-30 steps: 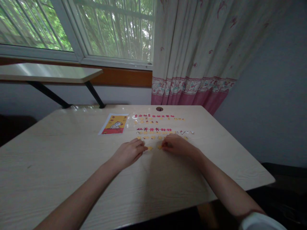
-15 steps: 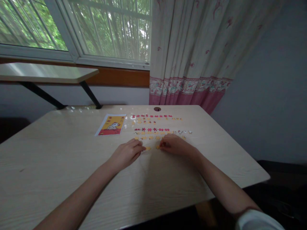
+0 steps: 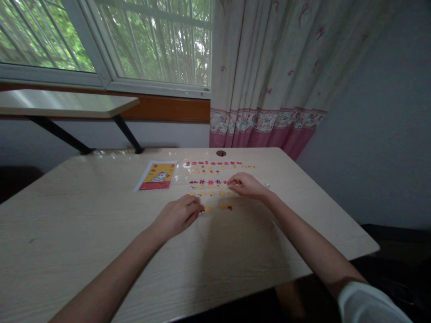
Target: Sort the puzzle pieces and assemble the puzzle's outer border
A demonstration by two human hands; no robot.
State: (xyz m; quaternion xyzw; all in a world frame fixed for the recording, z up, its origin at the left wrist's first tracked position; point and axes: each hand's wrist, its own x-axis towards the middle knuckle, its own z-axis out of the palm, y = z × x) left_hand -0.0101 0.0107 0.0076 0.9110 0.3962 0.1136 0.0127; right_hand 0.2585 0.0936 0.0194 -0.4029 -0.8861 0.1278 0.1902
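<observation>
Small red and yellow jigsaw pieces (image 3: 213,172) lie in rows on a pale wooden table (image 3: 101,251). My left hand (image 3: 178,215) rests on the table with its fingers curled, the fingertips touching a yellow piece (image 3: 208,208). My right hand (image 3: 246,185) reaches over the middle rows, its fingers bent and pinching at a piece there; what they hold is too small to make out. A joined yellow and red piece (image 3: 226,207) lies free between the hands.
A picture card (image 3: 156,175) with a yellow and red cartoon lies left of the pieces. A cable hole (image 3: 221,153) sits near the table's far edge. A floral curtain (image 3: 269,72) hangs behind, a window (image 3: 101,40) and a shelf (image 3: 63,103) at the left.
My right hand has left the near yellow and red piece and moved away from me to the middle rows. My left hand has stayed in place.
</observation>
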